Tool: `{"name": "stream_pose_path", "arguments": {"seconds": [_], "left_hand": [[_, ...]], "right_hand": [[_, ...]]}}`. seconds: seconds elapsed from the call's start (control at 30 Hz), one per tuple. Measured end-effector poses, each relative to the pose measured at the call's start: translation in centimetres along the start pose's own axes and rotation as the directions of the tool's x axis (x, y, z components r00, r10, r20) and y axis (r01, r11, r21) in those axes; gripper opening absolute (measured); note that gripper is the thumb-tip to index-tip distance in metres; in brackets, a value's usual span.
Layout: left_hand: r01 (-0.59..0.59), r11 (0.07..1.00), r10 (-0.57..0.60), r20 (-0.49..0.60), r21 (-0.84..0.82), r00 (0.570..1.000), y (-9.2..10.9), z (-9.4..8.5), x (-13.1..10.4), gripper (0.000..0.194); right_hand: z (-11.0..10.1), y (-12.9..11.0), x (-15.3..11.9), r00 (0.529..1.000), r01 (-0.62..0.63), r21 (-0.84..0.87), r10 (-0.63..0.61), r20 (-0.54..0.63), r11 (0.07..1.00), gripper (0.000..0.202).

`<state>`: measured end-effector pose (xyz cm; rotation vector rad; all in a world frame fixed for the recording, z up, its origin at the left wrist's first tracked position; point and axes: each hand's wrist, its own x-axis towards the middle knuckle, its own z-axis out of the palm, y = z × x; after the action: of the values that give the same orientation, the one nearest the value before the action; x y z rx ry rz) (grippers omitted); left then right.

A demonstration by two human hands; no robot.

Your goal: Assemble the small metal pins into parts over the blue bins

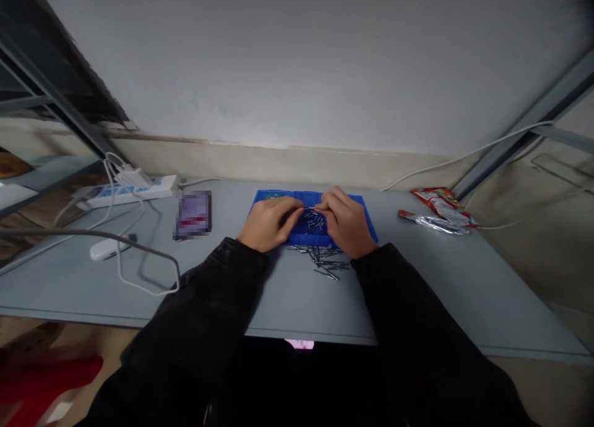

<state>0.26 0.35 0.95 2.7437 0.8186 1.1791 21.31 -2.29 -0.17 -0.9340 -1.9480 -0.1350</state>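
Note:
My left hand (269, 224) and my right hand (347, 221) meet over a blue compartment box (372, 224), fingertips pinched close together. A thin metal pin (309, 207), which looks like a blind rivet, spans the gap between them, with an end in each pinch. Below the fingers, several similar pins (317, 223) lie loose in the box's middle compartment. More slim metal pins (327, 265) form a scattered pile on the table, just in front of the box. My hands cover parts of the left and right compartments.
On the left are a white power strip (162, 187) with cables, a white plug-like device (104, 249) and a blurred purple packet (193, 215). Red and silver snack wrappers (443, 210) lie at the right. The wall rises behind the grey table (436, 291); metal posts stand at both sides.

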Motion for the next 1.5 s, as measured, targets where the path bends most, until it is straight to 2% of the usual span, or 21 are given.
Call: {"name": "stream_pose_path", "arguments": {"seconds": [0.3,0.57,0.87,1.23,1.5], "left_hand": [[-0.043,0.999,0.043,0.032,0.000,0.999,-0.04,0.43,-0.11,0.020],[-0.036,0.999,0.035,0.013,0.028,0.999,-0.01,0.58,-0.09,0.020],[0.027,0.998,-0.025,-0.032,0.062,0.999,0.03,0.34,-0.05,0.023],[0.002,1.000,-0.001,-0.025,0.028,1.000,0.03,0.55,-0.25,0.021],[-0.036,0.999,0.036,-0.019,0.011,0.999,0.32,0.56,-0.36,0.019]], "right_hand": [[0.10,-0.56,-0.14,0.992,-0.013,0.003,0.013,0.127,1.000,0.023],[0.00,-0.20,0.22,0.995,0.004,-0.077,0.004,0.103,0.997,0.028],[-0.22,0.20,0.07,1.000,-0.023,-0.037,0.023,0.002,0.999,0.019],[-0.07,-0.31,-0.03,0.997,-0.051,0.011,0.050,0.063,0.999,0.022],[0.18,-0.49,-0.17,0.994,-0.045,-0.068,0.051,0.098,0.997,0.036]]}}
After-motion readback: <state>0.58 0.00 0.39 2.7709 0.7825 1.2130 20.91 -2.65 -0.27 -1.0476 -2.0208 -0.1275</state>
